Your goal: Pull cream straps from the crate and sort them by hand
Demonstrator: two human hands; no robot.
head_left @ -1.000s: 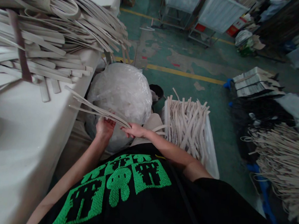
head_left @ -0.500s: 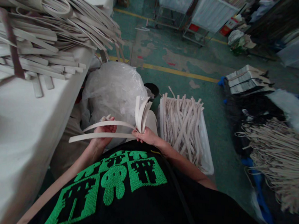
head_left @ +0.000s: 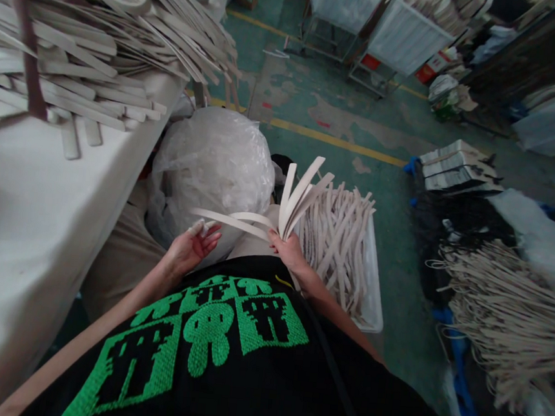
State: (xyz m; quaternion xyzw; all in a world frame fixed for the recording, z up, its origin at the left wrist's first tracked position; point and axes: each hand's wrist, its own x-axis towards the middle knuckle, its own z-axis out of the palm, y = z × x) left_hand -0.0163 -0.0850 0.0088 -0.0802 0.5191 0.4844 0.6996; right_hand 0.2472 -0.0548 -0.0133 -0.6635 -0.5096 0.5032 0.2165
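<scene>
My right hand (head_left: 289,249) is closed around a small bunch of pale flat strips (head_left: 291,203) in front of my waist. Several of their ends fan upward, while a couple reach out to the left. My left hand (head_left: 195,245) is open, palm up, its fingers loosely curled and apart, with something white covering some fingertips. The left-reaching strips pass just above it, and I see no strip gripped there. Beyond my hands stands a clear plastic bag (head_left: 213,163). A white bin (head_left: 376,288) to my right holds many wavy pale strips (head_left: 335,239).
At left is a table with a white cover (head_left: 24,212), bearing bundles of long pale strips (head_left: 92,43). On the floor at right lie a heap of thin strips (head_left: 516,306) and a strapped stack (head_left: 459,165). Carts with white bins (head_left: 404,34) stand at the back.
My right hand has moved slightly right and up with the strips, which now fan wider. The left-reaching strips have come away from my left hand, whose fingers have opened.
</scene>
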